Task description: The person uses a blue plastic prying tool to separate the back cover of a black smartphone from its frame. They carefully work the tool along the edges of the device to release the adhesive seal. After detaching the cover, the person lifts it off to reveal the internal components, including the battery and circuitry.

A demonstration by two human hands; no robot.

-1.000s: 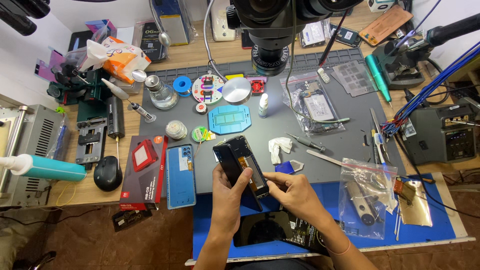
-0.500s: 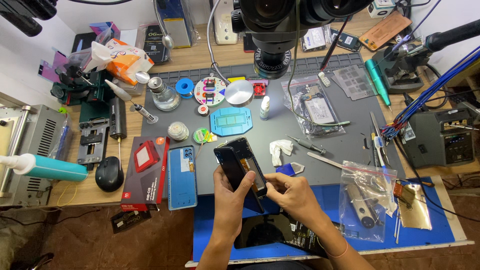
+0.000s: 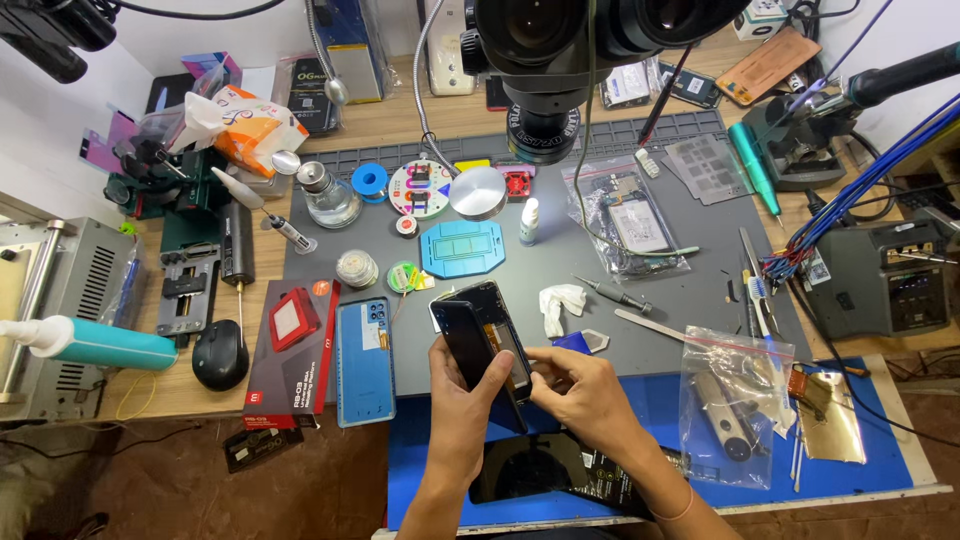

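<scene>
The left hand (image 3: 462,395) grips a black, glossy smartphone with its screen panel lifted (image 3: 482,338), the fingers wrapped around its lower half so that it stands tilted above the front part of the grey rubber work mat (image 3: 600,250). The right hand (image 3: 583,392) meets the phone from the right side; its fingers (image 3: 540,358) are pinched closed on the phone's right edge, near the seam between the two dark layers. Whether anything small sits between those fingertips cannot be told.

Directly beneath the wrists a second flat black phone panel (image 3: 530,465) lies on the blue mat (image 3: 640,400) at the near edge of the tabletop (image 3: 180,385). Just left of the left hand a light-blue phone back cover (image 3: 365,360) lies flat, touching a red and black cardboard box (image 3: 292,350). Beside the right hand sit a crumpled white wipe (image 3: 560,305) and a small blue triangular pick (image 3: 580,342). A clear plastic bag with parts (image 3: 735,405) rests to the right, well apart from both hands. The black microscope head (image 3: 570,50) hangs above the mat's far side.
</scene>
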